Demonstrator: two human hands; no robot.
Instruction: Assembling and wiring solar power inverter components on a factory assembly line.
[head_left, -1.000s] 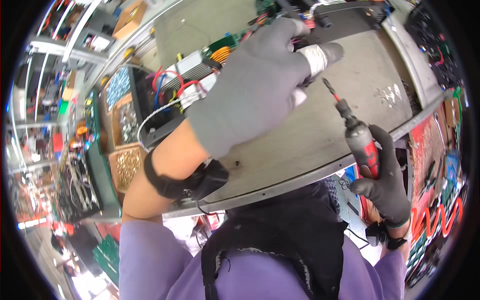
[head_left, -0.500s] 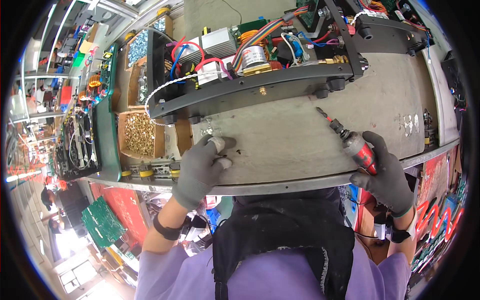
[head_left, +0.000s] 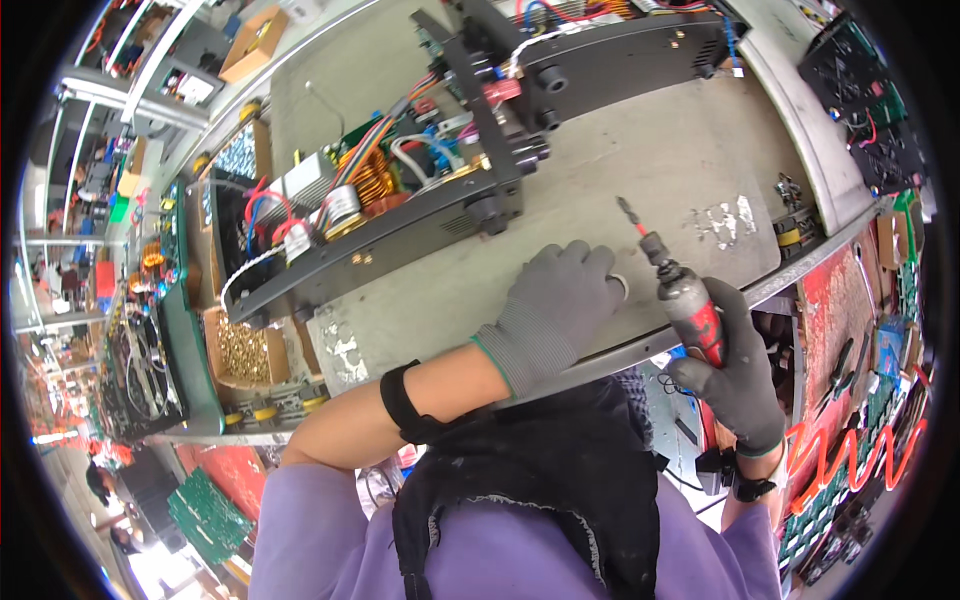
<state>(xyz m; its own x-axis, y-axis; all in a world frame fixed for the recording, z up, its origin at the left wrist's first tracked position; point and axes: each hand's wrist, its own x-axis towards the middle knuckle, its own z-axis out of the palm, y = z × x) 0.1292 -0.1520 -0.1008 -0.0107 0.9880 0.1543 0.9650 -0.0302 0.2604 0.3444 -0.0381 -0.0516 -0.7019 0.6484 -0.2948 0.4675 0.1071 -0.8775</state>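
Observation:
My right hand [head_left: 738, 375], in a grey glove, is wrapped round a red and grey power screwdriver [head_left: 690, 305]. Its bit points up and away to the left, over the board on the bench. Back upward, my left hand [head_left: 560, 300] is low over the board, left of the screwdriver. Its gloved fingers curl under, with a pale fingertip at the right side; whatever they pinch is hidden. Beyond it stands an open black chassis [head_left: 400, 232] filled with a silver heat sink [head_left: 305, 185], copper coils [head_left: 372, 180] and coloured wires.
A second black chassis [head_left: 640, 60] stands at the far right. Left of the bench is a cardboard box of brass-coloured small parts [head_left: 243, 352]. Rollers [head_left: 265, 412] line the metal front edge [head_left: 640, 345]. A red coiled cord [head_left: 850, 465] hangs at lower right.
My left hand has moved right, from beside the parts boxes to near the screwdriver. The view has turned, so the chassis appears farther left. My right hand still grips the screwdriver.

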